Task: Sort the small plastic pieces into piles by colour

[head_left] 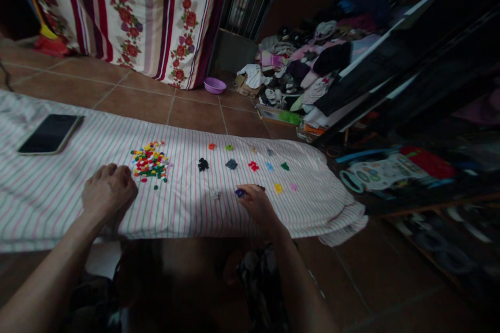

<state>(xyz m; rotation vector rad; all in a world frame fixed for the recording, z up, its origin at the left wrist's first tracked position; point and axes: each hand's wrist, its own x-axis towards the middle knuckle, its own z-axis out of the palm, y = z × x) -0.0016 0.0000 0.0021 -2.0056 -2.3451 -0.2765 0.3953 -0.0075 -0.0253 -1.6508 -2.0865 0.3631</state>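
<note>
My left hand [107, 192] rests on the striped cloth with its fingers curled closed, just left of a mixed heap of tiny coloured pieces [151, 161]. Whatever it may hold is hidden. My right hand [255, 203] is closed, fingertips down at a small group of dark blue pieces [239, 193]; what lies between the fingers is too small to make out. Around it are small single-colour groups: white pieces [215, 194], black pieces [202, 164], grey pieces [231, 164], red pieces [253, 166], yellow pieces [278, 187] and pink pieces [294, 187].
A phone [50, 134] lies at the left of the striped cloth [187, 213]. More small groups, such as orange pieces [211, 146] and green pieces [285, 166], lie farther back. Beyond are a purple basin [214, 85], a clothes heap [304, 62] and a flowered curtain [148, 15].
</note>
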